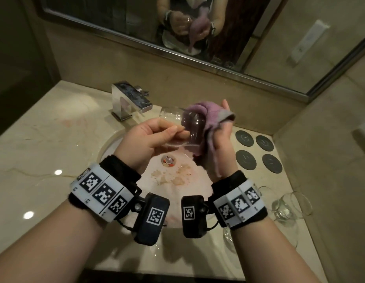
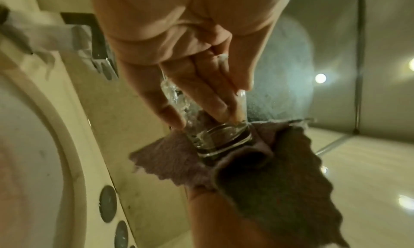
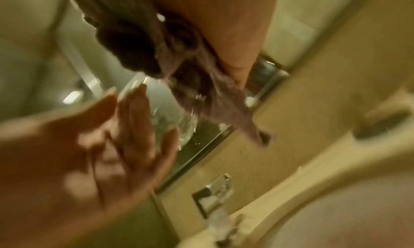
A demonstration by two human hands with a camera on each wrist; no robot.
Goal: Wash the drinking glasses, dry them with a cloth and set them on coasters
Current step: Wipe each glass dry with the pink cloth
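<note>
A clear drinking glass (image 1: 183,123) lies on its side in the air above the sink. My left hand (image 1: 157,135) grips it by the base end, thumb on one side and fingers on the other (image 2: 208,99). My right hand (image 1: 220,137) holds a purple cloth (image 1: 206,115), bunched and pushed into the mouth of the glass (image 2: 219,138). The cloth (image 2: 280,172) drapes down over my right palm. The right wrist view is blurred; it shows the glass (image 3: 170,113) with cloth (image 3: 201,85) inside. Several dark round coasters (image 1: 244,138) lie on the counter to the right, with nothing on them.
The white sink basin (image 1: 177,180) below has brownish stains near its drain. A chrome faucet (image 1: 130,99) stands at the back left. More clear glasses (image 1: 283,209) sit on the counter at the right, and another glass (image 1: 228,240) is partly hidden under my right forearm. A mirror spans the back wall.
</note>
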